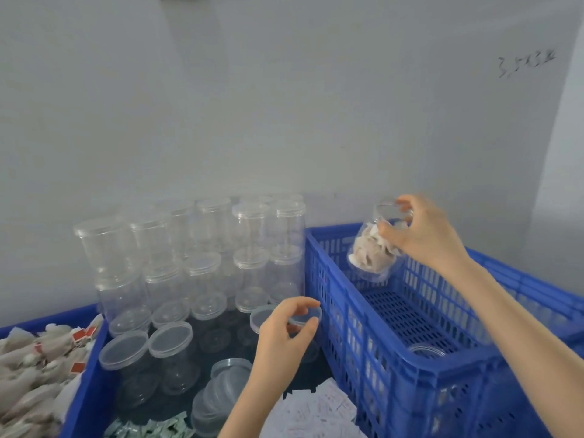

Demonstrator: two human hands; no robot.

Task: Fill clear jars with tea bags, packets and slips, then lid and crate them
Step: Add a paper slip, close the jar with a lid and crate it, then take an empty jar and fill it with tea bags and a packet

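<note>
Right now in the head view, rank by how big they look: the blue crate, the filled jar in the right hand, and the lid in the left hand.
1. Blue crate
2. Filled jar
3. Lid, though it is nearer the camera than the jar.

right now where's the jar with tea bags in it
The filled jar is held tilted in the right hand, above the far end of the blue crate, right of the stacked empty jars.

— Crates? 
— Two blue: crate (395, 371), bin (85, 380) of tea bags (28, 368).
— Hands? 
— Two: left hand (281, 336), right hand (423, 235).
— Filled jars held? 
— One jar (373, 251).
</note>
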